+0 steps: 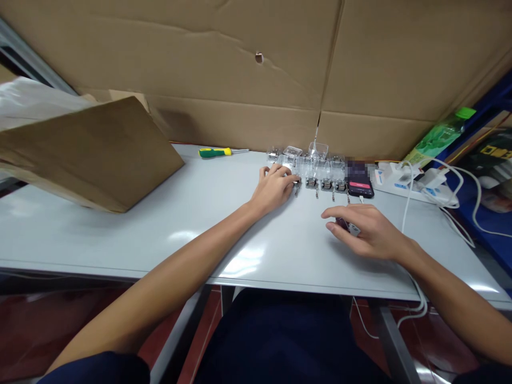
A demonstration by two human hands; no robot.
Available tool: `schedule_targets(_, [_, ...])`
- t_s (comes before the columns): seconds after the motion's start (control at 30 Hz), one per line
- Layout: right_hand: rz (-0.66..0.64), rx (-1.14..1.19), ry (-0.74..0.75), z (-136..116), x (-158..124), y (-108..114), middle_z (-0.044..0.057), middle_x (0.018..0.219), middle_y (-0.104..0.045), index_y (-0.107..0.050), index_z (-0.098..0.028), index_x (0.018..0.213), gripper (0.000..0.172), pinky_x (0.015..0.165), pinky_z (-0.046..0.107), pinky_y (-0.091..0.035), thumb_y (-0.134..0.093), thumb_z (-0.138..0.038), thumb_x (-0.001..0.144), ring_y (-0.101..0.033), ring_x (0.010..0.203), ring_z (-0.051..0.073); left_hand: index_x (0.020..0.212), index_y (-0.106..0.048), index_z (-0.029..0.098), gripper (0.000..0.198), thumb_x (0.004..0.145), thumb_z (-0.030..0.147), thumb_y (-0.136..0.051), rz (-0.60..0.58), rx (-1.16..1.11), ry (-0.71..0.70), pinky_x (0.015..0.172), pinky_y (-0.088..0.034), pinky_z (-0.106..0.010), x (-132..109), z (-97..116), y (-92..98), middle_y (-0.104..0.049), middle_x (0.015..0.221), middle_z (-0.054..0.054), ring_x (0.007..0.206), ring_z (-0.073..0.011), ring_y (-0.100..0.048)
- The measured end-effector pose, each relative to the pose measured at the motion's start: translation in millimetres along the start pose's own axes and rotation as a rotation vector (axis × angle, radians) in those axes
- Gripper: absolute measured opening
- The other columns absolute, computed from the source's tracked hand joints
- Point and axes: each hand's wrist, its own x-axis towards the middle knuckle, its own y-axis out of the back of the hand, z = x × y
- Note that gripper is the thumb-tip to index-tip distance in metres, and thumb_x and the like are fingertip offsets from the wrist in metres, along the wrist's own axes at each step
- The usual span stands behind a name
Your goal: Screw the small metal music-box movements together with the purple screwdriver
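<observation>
My left hand lies at the left end of a row of clear plastic boxes, its fingertips over a small metal part with a pin. I cannot tell whether that hand grips the part. Several similar metal parts stand along the front of the row. My right hand is curled around a small dark and silver object, which is partly hidden by the fingers. A black smartphone lies just beyond that hand.
A green-handled screwdriver lies at the back of the pale grey table. A brown cardboard sheet overhangs the left side. On the right are a white power strip, white cables and a green bottle.
</observation>
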Motion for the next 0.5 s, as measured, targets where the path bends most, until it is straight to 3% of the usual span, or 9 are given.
schedule_targets(0.33, [-0.015,-0.016,0.008,0,0,2,0.001,0.082,-0.074,-0.066,-0.022,0.122,0.022,0.07,0.033,-0.044,-0.057,-0.026,0.102,-0.065,0.069,0.016,0.131,-0.07,0.027,0.038,0.099,0.024,-0.05,-0.034,-0.008,-0.001,0.103,-0.033,-0.054,0,0,3.1,-0.064,0.13,-0.012,0.129,-0.0336,-0.05])
schedule_targets(0.5, [-0.006,-0.018,0.01,0,0,1,0.0,0.08,-0.073,-0.066,-0.022,0.122,0.022,0.07,0.033,-0.044,-0.057,-0.026,0.102,-0.064,0.069,0.016,0.135,-0.065,0.027,0.038,0.104,0.026,-0.044,-0.004,-0.001,-0.05,0.109,-0.032,-0.056,-1,11,4.8,-0.059,0.142,-0.012,0.136,-0.0332,-0.047])
